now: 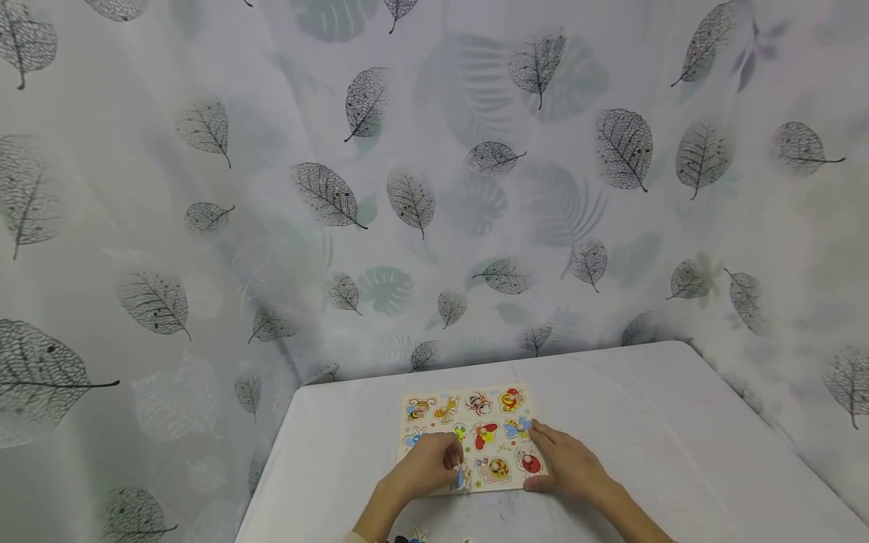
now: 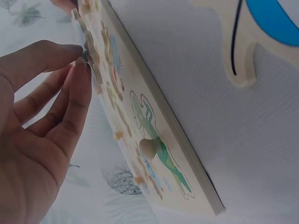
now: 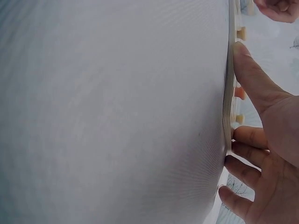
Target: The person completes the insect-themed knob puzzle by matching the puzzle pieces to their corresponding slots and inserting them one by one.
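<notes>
A wooden knob puzzle board (image 1: pixel 463 394) with colourful insect pieces lies flat on the white table. My left hand (image 1: pixel 426 461) is over its front left part, pinching a small piece with blue on it (image 1: pixel 459 477) between thumb and fingertips. The left wrist view shows this pinch close against the board; the piece's full picture is hidden. Nearer that camera, a green insect piece (image 2: pixel 163 154) with a round knob sits in the board. Along the board's right side rests my right hand (image 1: pixel 569 461), fingers extended, thumb at the front right corner.
Loose pieces (image 1: pixel 416 537), partly cut off by the frame, lie on the table in front of the board. One loose piece with blue (image 2: pixel 271 23) shows large in the left wrist view. A leaf-patterned curtain (image 1: pixel 448 249) hangs behind the white-covered table (image 1: pixel 624 392).
</notes>
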A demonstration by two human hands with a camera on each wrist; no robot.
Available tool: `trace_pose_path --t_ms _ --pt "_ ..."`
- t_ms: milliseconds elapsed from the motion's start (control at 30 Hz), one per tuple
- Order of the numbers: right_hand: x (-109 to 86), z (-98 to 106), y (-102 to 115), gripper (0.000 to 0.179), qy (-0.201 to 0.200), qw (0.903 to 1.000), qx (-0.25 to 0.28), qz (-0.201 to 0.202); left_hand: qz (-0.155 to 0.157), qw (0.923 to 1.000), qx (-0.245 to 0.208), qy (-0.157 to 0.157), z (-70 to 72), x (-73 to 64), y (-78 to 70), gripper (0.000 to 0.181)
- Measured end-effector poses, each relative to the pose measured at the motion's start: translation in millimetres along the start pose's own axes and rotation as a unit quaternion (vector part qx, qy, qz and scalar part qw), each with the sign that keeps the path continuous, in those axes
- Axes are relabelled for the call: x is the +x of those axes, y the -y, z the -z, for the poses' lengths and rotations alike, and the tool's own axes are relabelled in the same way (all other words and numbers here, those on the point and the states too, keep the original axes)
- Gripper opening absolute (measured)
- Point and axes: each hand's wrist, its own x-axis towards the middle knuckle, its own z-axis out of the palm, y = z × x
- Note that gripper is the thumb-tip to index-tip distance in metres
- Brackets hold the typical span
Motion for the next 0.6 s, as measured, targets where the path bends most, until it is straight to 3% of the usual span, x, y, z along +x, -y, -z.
trace_pose_path --t_ms 300,600 --pt "0.8 -2.3 -0.2 0.106 -0.001 1.0000 -0.001 -0.001 0.034 0.9994 0.010 -0.002 -4.5 3.0 3.4 0.022" --pt "1.1 -3.5 -1.7 0.107 -0.001 0.9999 -0.011 -0.002 0.041 0.9990 0.012 -0.008 -8.1 6.4 8.8 0.022"
